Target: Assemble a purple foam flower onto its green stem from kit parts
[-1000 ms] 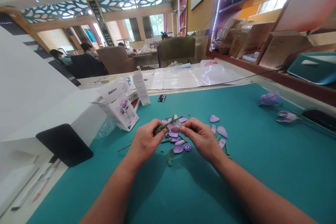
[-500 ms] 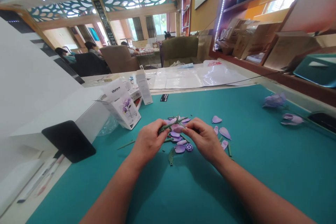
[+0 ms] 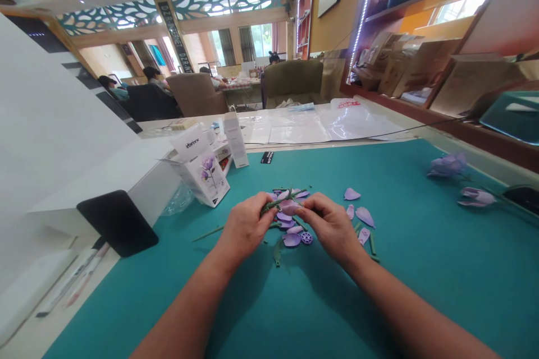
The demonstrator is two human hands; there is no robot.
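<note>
Stem (image 3: 283, 199) (slim, green), gripped in left hand (image 3: 247, 224), right hand (image 3: 331, 225) pinching its thin offshoot (image 3: 298, 202)

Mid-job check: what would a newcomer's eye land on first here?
At the centre, the left hand holds a green stem, the right hand close beside it, above loose purple petals on the teal mat. Next, the white flower-picture box at the mat's left and the purple flower at far right.
</note>
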